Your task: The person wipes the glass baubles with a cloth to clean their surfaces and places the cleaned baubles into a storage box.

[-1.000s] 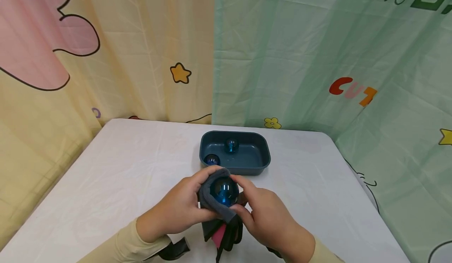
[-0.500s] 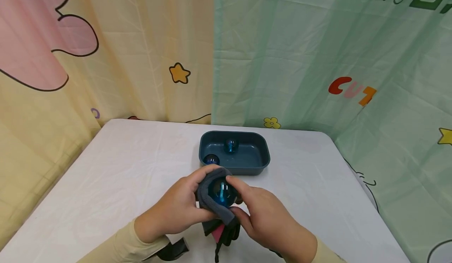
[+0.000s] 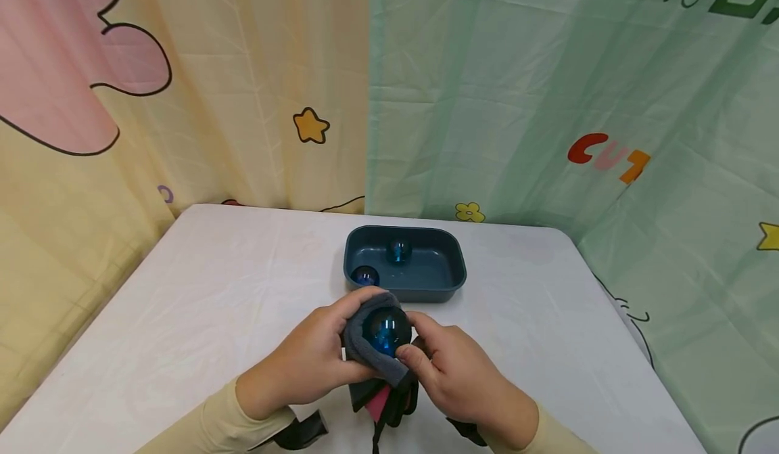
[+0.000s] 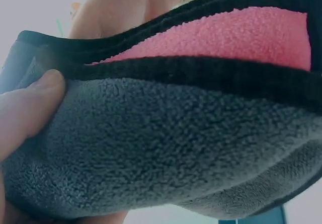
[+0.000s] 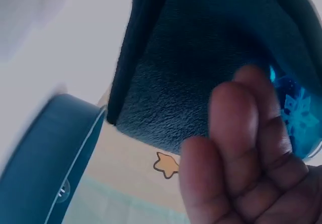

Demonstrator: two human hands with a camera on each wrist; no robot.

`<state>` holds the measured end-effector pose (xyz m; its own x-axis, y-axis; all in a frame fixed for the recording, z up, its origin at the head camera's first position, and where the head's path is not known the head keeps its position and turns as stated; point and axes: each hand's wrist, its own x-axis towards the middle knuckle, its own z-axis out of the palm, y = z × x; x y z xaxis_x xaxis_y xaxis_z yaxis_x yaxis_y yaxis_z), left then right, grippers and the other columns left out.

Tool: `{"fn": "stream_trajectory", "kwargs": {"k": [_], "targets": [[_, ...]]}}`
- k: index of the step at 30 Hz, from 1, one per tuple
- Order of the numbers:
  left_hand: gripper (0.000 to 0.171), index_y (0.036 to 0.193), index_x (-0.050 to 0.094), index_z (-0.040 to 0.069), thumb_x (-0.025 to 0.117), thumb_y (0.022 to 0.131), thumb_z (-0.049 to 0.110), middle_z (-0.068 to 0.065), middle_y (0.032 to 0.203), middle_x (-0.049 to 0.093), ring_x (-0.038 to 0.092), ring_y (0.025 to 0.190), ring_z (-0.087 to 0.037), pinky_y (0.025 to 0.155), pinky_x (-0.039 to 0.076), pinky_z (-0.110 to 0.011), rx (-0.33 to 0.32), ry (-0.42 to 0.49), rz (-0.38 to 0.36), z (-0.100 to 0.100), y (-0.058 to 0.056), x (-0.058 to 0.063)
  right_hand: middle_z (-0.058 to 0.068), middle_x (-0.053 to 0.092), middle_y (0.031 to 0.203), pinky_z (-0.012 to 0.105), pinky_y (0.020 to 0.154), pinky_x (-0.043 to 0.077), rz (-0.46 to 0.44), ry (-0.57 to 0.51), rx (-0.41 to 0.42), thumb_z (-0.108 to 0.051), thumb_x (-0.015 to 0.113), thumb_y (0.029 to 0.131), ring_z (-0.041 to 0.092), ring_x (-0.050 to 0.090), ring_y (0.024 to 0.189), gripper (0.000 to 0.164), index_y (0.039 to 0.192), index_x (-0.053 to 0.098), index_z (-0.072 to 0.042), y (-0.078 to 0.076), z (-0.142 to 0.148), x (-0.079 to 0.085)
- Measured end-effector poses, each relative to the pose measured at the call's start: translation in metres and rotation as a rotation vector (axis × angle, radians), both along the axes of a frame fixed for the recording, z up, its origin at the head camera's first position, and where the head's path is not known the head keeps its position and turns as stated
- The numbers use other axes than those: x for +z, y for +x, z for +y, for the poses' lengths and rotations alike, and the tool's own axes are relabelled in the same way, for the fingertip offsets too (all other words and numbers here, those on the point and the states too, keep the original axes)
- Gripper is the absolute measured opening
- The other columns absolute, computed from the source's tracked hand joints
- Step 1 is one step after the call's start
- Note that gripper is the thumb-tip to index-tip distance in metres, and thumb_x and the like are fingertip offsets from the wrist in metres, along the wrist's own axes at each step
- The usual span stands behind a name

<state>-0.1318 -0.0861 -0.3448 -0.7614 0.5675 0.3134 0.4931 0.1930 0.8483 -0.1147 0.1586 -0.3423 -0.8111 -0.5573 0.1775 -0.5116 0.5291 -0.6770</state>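
Observation:
A shiny blue transparent ball (image 3: 387, 332) sits in a fold of a grey fleece cloth (image 3: 358, 346), above the table in front of me. My left hand (image 3: 307, 362) holds the cloth around the ball's left side, thumb below and fingers above. With index finger and thumb, my right hand (image 3: 459, 373) pinches the ball's right side. Close up in the left wrist view, the grey cloth (image 4: 166, 138) has black edging and a pink layer (image 4: 236, 38) inside. A pale snowflake-like pattern shows in the ball (image 5: 300, 118) in the right wrist view.
Just beyond the hands stands a dark blue-grey rectangular tray (image 3: 435, 293). Inside it are two blue balls, one near the back (image 3: 399, 251) and a darker one at the front left corner (image 3: 365, 276). A white cloth covers the table (image 3: 243, 271); printed curtains hang behind.
The right thumb and index finger have shifted on the ball, the index finger now lower on its right side. The left hand keeps its hold on the cloth.

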Motion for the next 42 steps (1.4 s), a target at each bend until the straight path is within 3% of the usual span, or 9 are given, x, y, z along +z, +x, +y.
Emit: {"fn": "stream_trajectory", "kwargs": {"k": [6,16,18,24,26,31,37,40,42], "targets": [[0.081,0.153,0.046,0.021,0.091,0.085,0.02,0.003,0.14,0.067,0.066,0.124,-0.015,0.107,0.053,-0.029,0.026,0.042,0.004,-0.002,0.001,0.0,-0.004,0.076,0.115,0.031,0.086,0.061,0.139,0.09,-0.016,-0.032,0.059,0.108,0.004,0.07,0.099,0.061,0.16,0.036,-0.008,0.006,-0.002,0.002],[0.081,0.153,0.046,0.018,0.09,0.085,0.016,-0.001,0.141,0.066,0.067,0.124,-0.016,0.106,0.053,-0.026,-0.009,0.087,-0.045,-0.004,0.002,0.0,-0.007,0.075,0.088,0.025,0.073,0.058,0.535,0.219,-0.039,-0.017,0.082,0.092,0.005,0.063,0.077,0.064,0.15,0.053,-0.012,0.009,-0.004,0.007],[0.08,0.153,0.046,0.02,0.089,0.086,0.016,0.0,0.141,0.067,0.067,0.124,-0.016,0.107,0.052,-0.026,-0.025,0.086,-0.04,-0.004,0.001,0.0,-0.006,0.075,0.089,0.023,0.071,0.057,0.482,0.175,-0.031,-0.017,0.08,0.094,0.003,0.062,0.074,0.063,0.15,0.052,-0.01,0.008,-0.003,0.006],[0.079,0.153,0.045,0.022,0.089,0.087,0.021,0.002,0.137,0.069,0.068,0.122,-0.016,0.109,0.052,-0.029,-0.02,0.033,-0.007,-0.002,0.0,-0.004,-0.003,0.076,0.089,0.021,0.063,0.051,0.005,-0.046,0.029,-0.028,0.059,0.109,-0.003,0.056,0.069,0.047,0.149,0.048,-0.005,0.001,0.001,0.0],[0.079,0.153,0.045,0.023,0.089,0.087,0.025,0.004,0.136,0.07,0.067,0.122,-0.015,0.109,0.052,-0.029,0.001,0.005,0.002,-0.002,0.0,-0.005,-0.003,0.078,0.096,0.023,0.071,0.056,-0.04,-0.048,0.03,-0.032,0.053,0.111,-0.001,0.064,0.08,0.047,0.15,0.048,-0.005,-0.001,0.0,-0.002],[0.081,0.153,0.046,0.021,0.09,0.086,0.024,0.003,0.14,0.067,0.067,0.124,-0.014,0.108,0.053,-0.029,0.029,0.016,0.011,-0.003,0.0,-0.004,-0.003,0.076,0.113,0.03,0.086,0.061,0.144,0.107,0.003,-0.031,0.06,0.108,0.005,0.07,0.099,0.064,0.162,0.034,-0.008,0.004,-0.003,0.001],[0.08,0.153,0.046,0.021,0.09,0.086,0.019,0.002,0.139,0.067,0.067,0.122,-0.017,0.106,0.054,-0.026,0.006,0.059,-0.013,-0.003,-0.001,-0.001,-0.005,0.076,0.096,0.028,0.076,0.058,0.473,0.239,-0.045,-0.016,0.079,0.095,0.008,0.066,0.084,0.067,0.154,0.047,-0.011,0.008,-0.005,0.003],[0.079,0.153,0.045,0.021,0.089,0.087,0.019,0.001,0.141,0.066,0.067,0.123,-0.017,0.108,0.053,-0.026,-0.023,0.061,-0.026,-0.003,-0.002,0.0,-0.005,0.076,0.093,0.024,0.071,0.057,0.433,0.193,-0.043,-0.016,0.078,0.096,0.005,0.063,0.077,0.064,0.152,0.048,-0.009,0.007,-0.004,0.003],[0.078,0.153,0.045,0.021,0.088,0.088,0.02,0.001,0.141,0.066,0.067,0.124,-0.016,0.108,0.052,-0.027,-0.027,0.045,-0.021,-0.002,-0.002,0.0,-0.005,0.076,0.093,0.022,0.068,0.054,0.285,0.123,-0.016,-0.019,0.073,0.1,0.0,0.06,0.074,0.061,0.153,0.045,-0.008,0.005,-0.002,0.002]]}}
